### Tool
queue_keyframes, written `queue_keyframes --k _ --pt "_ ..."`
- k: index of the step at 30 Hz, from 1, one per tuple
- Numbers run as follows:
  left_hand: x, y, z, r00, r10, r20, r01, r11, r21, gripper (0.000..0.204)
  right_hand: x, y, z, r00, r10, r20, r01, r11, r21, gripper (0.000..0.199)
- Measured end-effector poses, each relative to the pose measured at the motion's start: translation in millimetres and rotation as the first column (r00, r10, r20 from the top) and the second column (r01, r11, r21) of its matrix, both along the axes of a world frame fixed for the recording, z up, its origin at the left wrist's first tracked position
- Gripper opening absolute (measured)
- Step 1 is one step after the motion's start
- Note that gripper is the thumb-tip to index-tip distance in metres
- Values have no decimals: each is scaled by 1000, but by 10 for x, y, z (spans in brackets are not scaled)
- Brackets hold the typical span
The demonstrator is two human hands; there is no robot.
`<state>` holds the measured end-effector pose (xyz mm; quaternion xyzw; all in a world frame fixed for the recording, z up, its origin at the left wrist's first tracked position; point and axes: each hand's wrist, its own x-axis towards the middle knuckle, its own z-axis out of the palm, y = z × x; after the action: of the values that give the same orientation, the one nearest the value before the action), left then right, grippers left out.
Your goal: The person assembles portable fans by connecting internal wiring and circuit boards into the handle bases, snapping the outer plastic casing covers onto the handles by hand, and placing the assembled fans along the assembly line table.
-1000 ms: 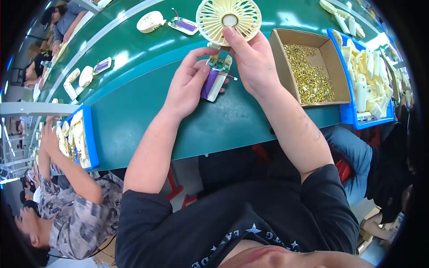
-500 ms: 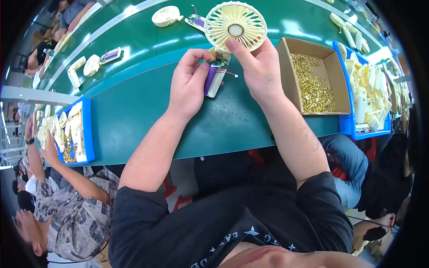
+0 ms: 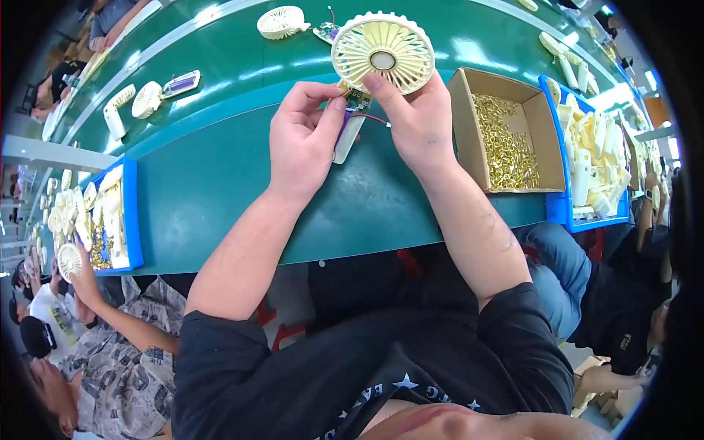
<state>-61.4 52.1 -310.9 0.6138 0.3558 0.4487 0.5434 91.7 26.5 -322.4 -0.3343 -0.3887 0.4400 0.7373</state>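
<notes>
two bare hands are raised over the glossy green tabletop (image 3: 220, 191), both forearms (image 3: 249, 235) crossing its near edge. the right hand (image 3: 422, 125) grasps the round, slotted, cream plastic fan head (image 3: 400, 42), thumb on its face just below the hub, other fingers behind. the left hand (image 3: 304, 139) pinches with thumb and index finger at the small green circuit board (image 3: 361, 100) just under the fan head; the exact contact is partly hidden. below the board, a purple cylindrical battery (image 3: 342, 126) lies along a long, pale plastic handle shell (image 3: 348, 145), whose lower end shows beside the left hand.

little room shows between the right hand and the left wall of an open brown cardboard box (image 3: 467, 136) holding small gold metal pieces (image 3: 506, 139). a blue plastic bin (image 3: 561, 209) of cream parts stands close beside the box. leftward, a wide stretch of green runs from the left forearm to another blue bin (image 3: 133, 213). beyond the fan head, a cream round fan piece (image 3: 281, 23) lies well apart.
</notes>
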Motion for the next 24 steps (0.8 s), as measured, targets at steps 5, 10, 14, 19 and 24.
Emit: queue_keyframes --k 5,10,14,19,24 --pt "6 -40 92 999 42 22 -40 994 -104 10 -62 2 -7 1000 10 -11 -10 1000 17 39" --pt "-18 -33 74 999 47 28 -43 992 -117 8 -81 16 -39 999 -39 -19 39 999 -4 38" --pt "17 -35 42 1000 27 12 -26 997 -79 6 -46 14 -62 996 -92 -13 92 995 -37 30" --pt "-1 -27 54 998 27 -64 -28 1000 -7 6 -37 7 -53 997 -72 -32 70 996 -56 31" --pt "-2 -53 126 988 77 -136 -85 995 -57 8 -56 25 -78 997 -65 -45 64 998 -19 32"
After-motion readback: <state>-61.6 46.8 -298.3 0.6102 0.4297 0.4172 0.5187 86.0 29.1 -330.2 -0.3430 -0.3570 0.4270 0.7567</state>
